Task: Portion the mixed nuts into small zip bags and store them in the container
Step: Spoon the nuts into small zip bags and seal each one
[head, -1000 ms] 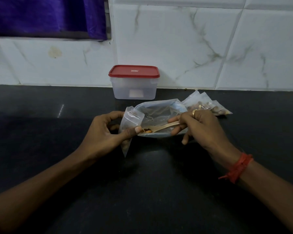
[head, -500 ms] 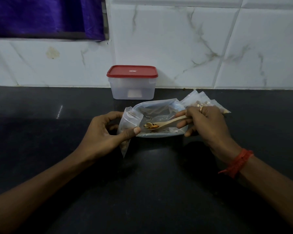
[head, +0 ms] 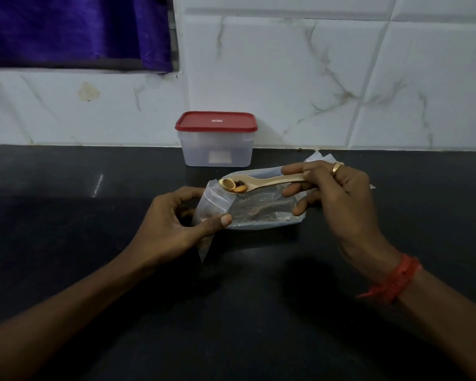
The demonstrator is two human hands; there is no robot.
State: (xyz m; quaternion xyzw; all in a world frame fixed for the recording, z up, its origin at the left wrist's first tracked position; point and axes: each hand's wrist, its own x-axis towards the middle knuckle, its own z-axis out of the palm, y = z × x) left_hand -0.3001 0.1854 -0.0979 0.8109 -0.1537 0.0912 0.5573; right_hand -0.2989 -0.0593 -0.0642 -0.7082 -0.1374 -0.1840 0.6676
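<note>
Right hand (head: 338, 193) grips our wooden spoon (head: 261, 182), nuts (head: 235, 186) in its bowl, above the small zip bag (head: 213, 207). Our left hand (head: 173, 224) pinches that bag just above the bench (head: 66, 215). Behind stands the lidded container (head: 217, 149).

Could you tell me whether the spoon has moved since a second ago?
Yes. The spoon in the right hand has risen toward the red-lidded container, its bowl now above the small zip bag.
</note>
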